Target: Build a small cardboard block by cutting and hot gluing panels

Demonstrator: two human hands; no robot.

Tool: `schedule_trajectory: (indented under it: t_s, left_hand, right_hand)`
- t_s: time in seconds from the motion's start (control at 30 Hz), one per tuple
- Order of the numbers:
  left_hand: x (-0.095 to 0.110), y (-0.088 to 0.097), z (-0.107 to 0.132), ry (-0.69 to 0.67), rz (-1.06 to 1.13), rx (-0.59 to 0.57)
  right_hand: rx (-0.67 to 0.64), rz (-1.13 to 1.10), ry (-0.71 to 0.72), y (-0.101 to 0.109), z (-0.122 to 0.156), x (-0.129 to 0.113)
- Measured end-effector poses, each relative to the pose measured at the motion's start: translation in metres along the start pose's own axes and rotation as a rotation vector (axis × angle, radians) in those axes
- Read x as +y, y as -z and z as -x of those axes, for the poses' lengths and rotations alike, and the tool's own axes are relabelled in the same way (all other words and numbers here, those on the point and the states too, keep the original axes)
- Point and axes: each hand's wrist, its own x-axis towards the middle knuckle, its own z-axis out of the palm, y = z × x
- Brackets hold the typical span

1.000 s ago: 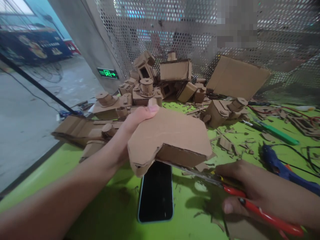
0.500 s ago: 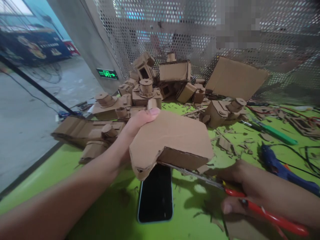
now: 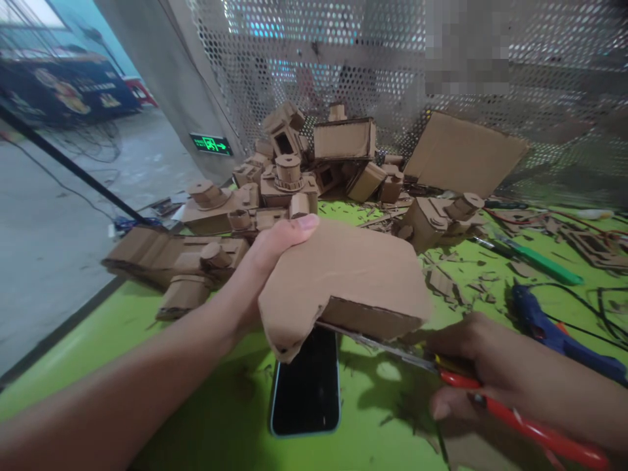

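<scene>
My left hand (image 3: 275, 255) grips an angular cardboard piece (image 3: 353, 268) at its upper left edge, thumb on top and the other fingers hidden beneath. The piece has a flat top, a notch in its near side and a thick side wall below. In my right hand (image 3: 483, 356) is a pair of red-handled scissors (image 3: 458, 379), the fingers closed around the handles. Their blades point left, along the notch and close under the wall; whether they touch the cardboard I cannot tell. Below the piece a phone (image 3: 307, 396) with a dark screen lies on the green table (image 3: 220, 405).
Several cardboard models (image 3: 287, 180) crowd the back and left of the table. A blue glue gun (image 3: 549, 333) with black cord and a green-handled cutter (image 3: 544, 258) lie to the right among cardboard scraps (image 3: 441, 284). A perforated metal panel (image 3: 314, 59) stands behind.
The cardboard piece has shifted slightly right and down in my left hand, tilting a little. The scissors have stayed nearly in place, and my right hand has barely moved.
</scene>
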Motion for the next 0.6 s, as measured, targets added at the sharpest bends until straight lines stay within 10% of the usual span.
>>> schedule_trajectory:
  t_s: [0.6]
  left_hand:
    - [0.005, 0.001, 0.004, 0.067, -0.065, 0.072]
  right_hand:
    - [-0.016, 0.037, -0.029, -0.002, 0.009, 0.008]
